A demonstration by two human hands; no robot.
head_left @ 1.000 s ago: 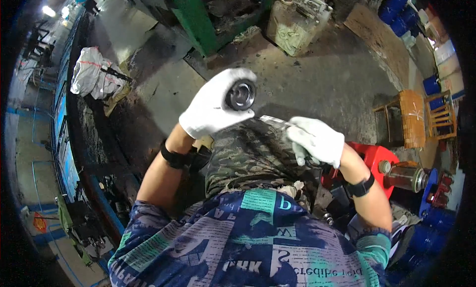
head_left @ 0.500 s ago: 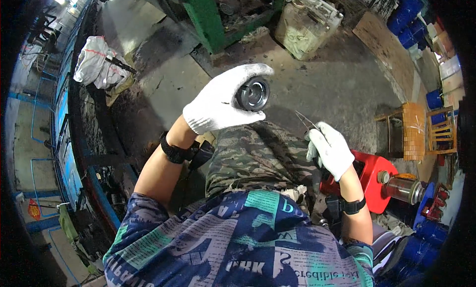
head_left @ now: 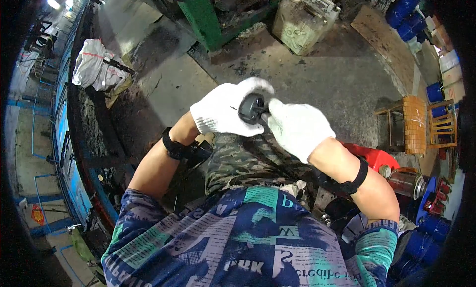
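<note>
Holding a round black part (head_left: 252,108) up over the lap, the left hand (head_left: 223,113) in a white glove has its grip closed around it. The right hand (head_left: 297,128) touches the part's side, fingers curled; what it pinches is hidden.

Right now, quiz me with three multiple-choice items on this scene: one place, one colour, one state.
1. Where is the black round part?
A. on the floor
B. between both gloved hands
C. on the stool

2. What colour are the gloves?
A. white
B. blue
C. orange

3. What is the left hand doing?
A. hanging free
B. holding the part
C. resting on a knee

Answers:
1 B: left hand and right hand meet around it.
2 A: both gloves are white.
3 B: its fingers wrap the part.
</note>
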